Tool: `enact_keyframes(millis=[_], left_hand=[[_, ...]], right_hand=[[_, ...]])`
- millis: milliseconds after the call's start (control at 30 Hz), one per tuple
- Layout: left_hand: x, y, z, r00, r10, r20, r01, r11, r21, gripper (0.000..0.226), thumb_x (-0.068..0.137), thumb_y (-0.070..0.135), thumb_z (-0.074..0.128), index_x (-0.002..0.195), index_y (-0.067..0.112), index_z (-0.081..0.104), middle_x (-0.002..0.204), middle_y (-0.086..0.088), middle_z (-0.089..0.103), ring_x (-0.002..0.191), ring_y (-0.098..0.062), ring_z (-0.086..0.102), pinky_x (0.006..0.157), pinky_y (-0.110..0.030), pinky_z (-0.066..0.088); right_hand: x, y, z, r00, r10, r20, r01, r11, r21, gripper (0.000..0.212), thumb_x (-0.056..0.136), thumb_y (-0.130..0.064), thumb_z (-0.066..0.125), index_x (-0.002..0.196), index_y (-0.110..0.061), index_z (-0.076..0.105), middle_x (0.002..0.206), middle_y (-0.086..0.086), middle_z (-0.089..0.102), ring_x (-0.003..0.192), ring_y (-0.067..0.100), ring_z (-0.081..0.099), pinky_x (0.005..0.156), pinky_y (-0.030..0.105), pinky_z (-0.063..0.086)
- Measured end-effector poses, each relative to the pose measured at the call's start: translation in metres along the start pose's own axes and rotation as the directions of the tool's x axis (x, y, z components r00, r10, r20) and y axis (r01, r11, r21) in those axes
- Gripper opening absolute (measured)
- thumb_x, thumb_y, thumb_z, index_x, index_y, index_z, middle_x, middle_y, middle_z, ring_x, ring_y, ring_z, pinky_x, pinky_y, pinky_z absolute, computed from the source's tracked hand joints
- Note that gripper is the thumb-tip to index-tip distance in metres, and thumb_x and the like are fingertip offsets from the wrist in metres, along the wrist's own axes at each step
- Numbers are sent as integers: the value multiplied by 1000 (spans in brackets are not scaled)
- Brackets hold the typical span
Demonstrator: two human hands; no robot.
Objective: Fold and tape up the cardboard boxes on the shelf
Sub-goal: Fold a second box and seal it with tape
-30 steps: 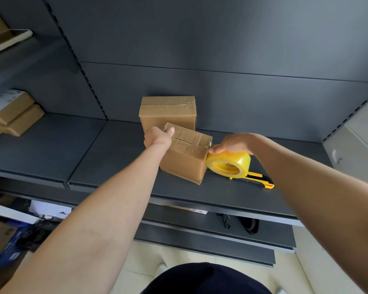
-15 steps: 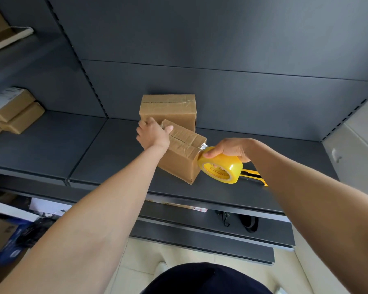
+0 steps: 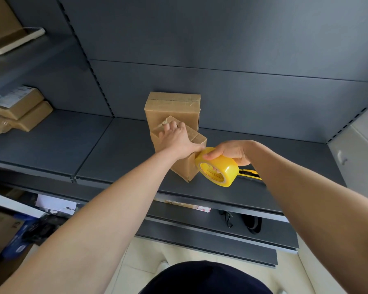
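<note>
1. Head view, single camera. A dark grey shelf runs across the frame. Two cardboard boxes stand on it near the middle.
2. The front box sits on the shelf, turned corner-on to the camera. The rear box stands upright just behind it against the back panel. Its top seam is already taped.
3. The left hand lies palm down on top of the front box. Its fingers are stretched toward the far edge and press on the top. They are not wrapped round anything. A wrinkled bit of clear tape shows at the far corner beside the fingertips.
4. The right hand grips a yellow tape roll, thumb on the outer band and fingers in the core. The roll is off the shelf, at the upper right edge of the front box. Whether it touches the box cannot be told.
5. A yellow utility knife lies on the shelf just behind the roll, partly hidden by the right forearm.
6. Far left on the same shelf level is a stack of flat brown parcels, the top one bearing a white label.
7. On the lower shelf are a black strap-like item, a thin black cord and a white printed slip.
8. The floor at lower left is cluttered with cartons and blue packaging, details unclear.
</note>
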State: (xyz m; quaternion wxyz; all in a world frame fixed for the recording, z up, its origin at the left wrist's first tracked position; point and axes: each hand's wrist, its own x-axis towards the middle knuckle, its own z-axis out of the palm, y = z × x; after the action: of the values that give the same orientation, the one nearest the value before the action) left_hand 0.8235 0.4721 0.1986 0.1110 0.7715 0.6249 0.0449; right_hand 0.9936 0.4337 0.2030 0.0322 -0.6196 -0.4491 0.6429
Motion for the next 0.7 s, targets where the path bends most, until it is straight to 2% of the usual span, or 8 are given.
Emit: enact_keyframes(millis=[100, 200, 267, 367, 400, 467, 567, 700], left_hand=[[0, 4, 3, 1000, 4, -26, -3, 1000, 8, 108, 66, 75, 59, 144, 7, 28, 148, -11, 31, 140, -30, 17, 105, -42, 29], [0, 4, 6, 997, 26, -71, -26, 1000, -2, 98, 68, 69, 61, 138, 6, 35, 141, -10, 37, 136, -29, 22, 101, -41, 32], [-1, 3, 7, 995, 56, -81, -57, 998, -11, 92, 68, 65, 63, 134, 6, 39, 136, -10, 39, 133, -29, 26, 100, -40, 34], [-2, 0, 7, 992, 94, -89, -97, 995, -35, 87, 70, 62, 65, 131, 5, 42, 133, -9, 41, 133, -28, 26, 102, -39, 33], [-2, -2, 7, 990, 105, -90, -109, 993, -50, 86, 71, 61, 64, 132, 4, 43, 133, -9, 41, 133, -28, 26, 103, -39, 33], [-2, -6, 6, 988, 120, -95, -128, 988, -84, 83, 74, 60, 64, 132, 4, 43, 132, -10, 40, 133, -28, 26, 105, -38, 32], [-2, -11, 2, 991, 118, -65, -124, 986, -107, 83, 77, 57, 62, 136, 3, 39, 137, -11, 36, 136, -28, 23, 107, -40, 31], [-5, -9, 2, 994, 109, -2, -109, 991, -80, 102, 69, 68, 64, 141, 4, 29, 143, -10, 28, 139, -29, 18, 108, -42, 29]], right_hand=[[1, -7, 2, 999, 17, -39, -15, 999, 29, 37, 80, -41, 71, 103, -14, 60, 89, 5, 71, 78, 21, 67, 74, 33, 55], [1, -13, 6, 998, 30, -56, -29, 999, 28, 34, 81, -41, 72, 96, -12, 61, 69, 4, 72, 60, 17, 68, 62, 29, 58], [3, -13, 9, 994, 44, -103, -44, 999, 0, 41, 81, -44, 72, 99, -9, 60, 76, 8, 72, 64, 21, 70, 65, 33, 59], [6, -6, 17, 991, 38, -126, -42, 999, -28, 55, 79, -50, 71, 107, -5, 58, 94, 15, 72, 83, 28, 71, 83, 43, 56], [6, -2, 19, 993, 21, -114, -21, 1000, 6, 57, 79, -49, 71, 110, -4, 56, 95, 16, 72, 84, 28, 71, 81, 43, 57], [6, 6, 23, 998, -25, -50, 30, 996, 83, 48, 81, -41, 72, 110, -6, 56, 93, 14, 72, 81, 24, 71, 73, 36, 57], [8, 19, 25, 994, -92, 60, 80, 982, 172, 22, 88, -18, 66, 104, -6, 58, 91, 9, 70, 85, 22, 68, 81, 36, 53], [5, 20, 28, 988, -130, 80, 104, 956, 276, 23, 88, -14, 64, 107, -3, 57, 92, 11, 68, 83, 23, 69, 80, 37, 53]])
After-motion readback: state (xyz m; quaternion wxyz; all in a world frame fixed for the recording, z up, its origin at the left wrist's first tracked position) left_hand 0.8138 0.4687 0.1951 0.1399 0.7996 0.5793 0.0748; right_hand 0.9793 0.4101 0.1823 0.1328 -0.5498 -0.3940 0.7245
